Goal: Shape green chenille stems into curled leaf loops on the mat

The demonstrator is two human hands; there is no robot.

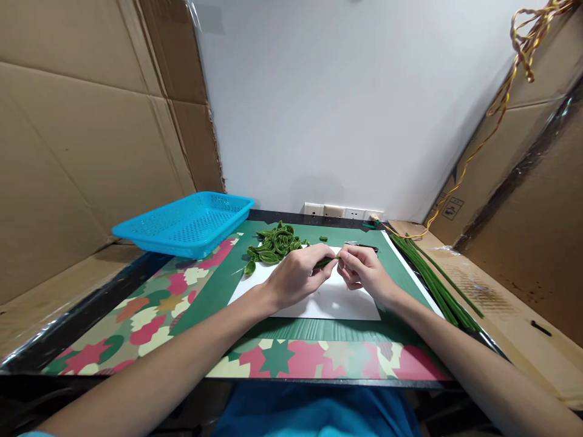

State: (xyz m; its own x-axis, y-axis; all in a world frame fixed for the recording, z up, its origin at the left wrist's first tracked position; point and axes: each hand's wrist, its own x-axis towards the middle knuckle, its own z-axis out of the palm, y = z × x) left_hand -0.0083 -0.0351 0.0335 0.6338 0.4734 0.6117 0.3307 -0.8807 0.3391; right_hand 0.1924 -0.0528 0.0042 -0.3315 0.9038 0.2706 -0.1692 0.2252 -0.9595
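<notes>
Over a white sheet of paper [337, 306], my left hand [298, 273] is closed round a green pipe-cleaner piece [322, 263], most of it hidden by the fingers. My right hand [364, 270] pinches the thin end of that same piece, and the two hands nearly meet there. Just beyond my left hand lies a heap of green pipe-cleaner leaves [277, 243], bent into pointed loops. A tool with dark handles [368, 247] lies behind my right hand, partly covered by it. One short green bit [323, 238] rests farther back.
A blue perforated basket [191, 227] stands at the back left. Long straight green pipe cleaners [432, 282] lie along the right edge. Cardboard walls [82, 103] flank the table, with wall sockets [334, 211] at the back. A twisted yellow cord [473, 161] hangs at right.
</notes>
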